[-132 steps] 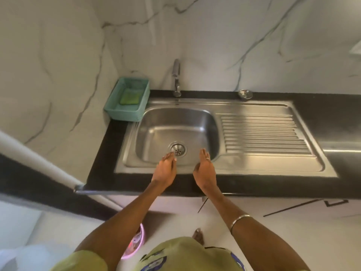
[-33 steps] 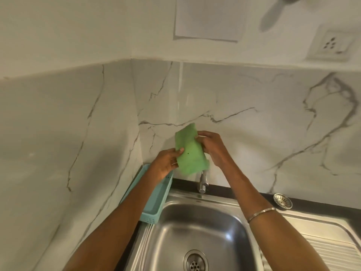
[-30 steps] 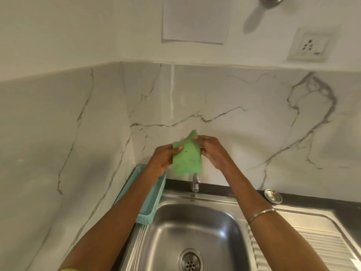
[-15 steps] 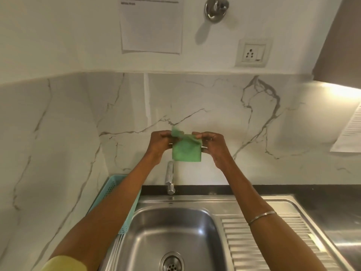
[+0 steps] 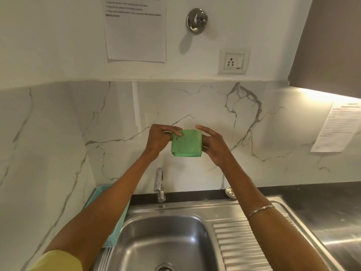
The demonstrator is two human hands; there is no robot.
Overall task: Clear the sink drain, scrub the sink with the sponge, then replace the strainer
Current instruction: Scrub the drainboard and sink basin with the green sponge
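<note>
A green sponge cloth (image 5: 186, 142), folded into a square, hangs in the air in front of the marble wall, high above the tap. My left hand (image 5: 159, 138) pinches its left edge and my right hand (image 5: 212, 142) holds its right edge. Below lies the steel sink (image 5: 156, 245), with the top of the drain opening (image 5: 164, 268) just showing at the bottom edge. The round metal strainer (image 5: 230, 191) sits on the black counter behind the sink, to the right of the tap.
A steel tap (image 5: 159, 184) stands behind the basin. A teal basket (image 5: 112, 238) sits left of the sink, partly under my left arm. The ribbed drainboard (image 5: 240, 245) lies to the right. A wall socket (image 5: 233, 62) and taped papers (image 5: 135, 29) are above.
Both hands took the green sponge cloth out of the teal basket, raised it and folded it into a neat square. The view has tilted up toward the wall.
</note>
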